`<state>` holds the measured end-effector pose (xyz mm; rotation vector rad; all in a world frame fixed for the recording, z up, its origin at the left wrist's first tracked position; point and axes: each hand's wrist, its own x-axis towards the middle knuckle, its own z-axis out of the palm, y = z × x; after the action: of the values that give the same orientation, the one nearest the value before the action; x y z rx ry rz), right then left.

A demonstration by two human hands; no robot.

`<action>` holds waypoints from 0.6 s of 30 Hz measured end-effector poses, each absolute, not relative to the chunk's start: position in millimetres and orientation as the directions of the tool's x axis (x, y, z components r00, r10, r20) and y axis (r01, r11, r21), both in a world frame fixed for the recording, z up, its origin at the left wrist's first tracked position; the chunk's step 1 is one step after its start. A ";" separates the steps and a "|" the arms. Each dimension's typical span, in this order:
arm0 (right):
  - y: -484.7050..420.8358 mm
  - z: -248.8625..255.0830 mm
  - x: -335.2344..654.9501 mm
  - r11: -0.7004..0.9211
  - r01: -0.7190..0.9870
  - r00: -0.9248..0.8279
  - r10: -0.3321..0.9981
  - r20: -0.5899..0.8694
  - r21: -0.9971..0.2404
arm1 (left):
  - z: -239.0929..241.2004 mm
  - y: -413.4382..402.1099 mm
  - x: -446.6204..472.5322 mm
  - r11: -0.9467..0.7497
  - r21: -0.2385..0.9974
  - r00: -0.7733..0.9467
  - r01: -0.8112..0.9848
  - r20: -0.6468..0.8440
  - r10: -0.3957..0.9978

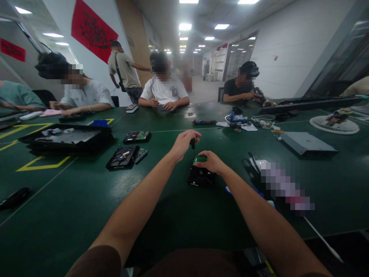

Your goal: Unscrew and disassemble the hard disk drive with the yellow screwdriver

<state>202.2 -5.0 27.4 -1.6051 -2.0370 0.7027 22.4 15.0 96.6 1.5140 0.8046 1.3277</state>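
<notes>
A black hard drive (201, 177) with a green circuit board on its far end lies on the dark green table (86, 200) in front of me. My left hand (184, 142) is closed round the black handle of a screwdriver (192, 143), held upright over the drive. On the drive's far end rests my right hand (210, 161), fingers curled over the green board and gripping it.
Two more opened hard drives (123, 157) (137, 136) lie to the left, beside a black tray (66, 138). A grey flat box (305, 142), a white bowl (235, 120), cables and a white fan grille (334, 125) sit to the right. Several people sit around the far edge.
</notes>
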 end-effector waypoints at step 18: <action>-7.7 30.0 201.4 0.184 0.734 -0.207 0.977 0.042 -0.654 | 93.6 16.7 25.8 -0.244 0.942 0.171 -0.231 0.287 0.943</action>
<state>201.4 -7.7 30.0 -1.6025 -2.0103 0.7095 25.8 16.7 93.6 1.3317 0.7642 1.3370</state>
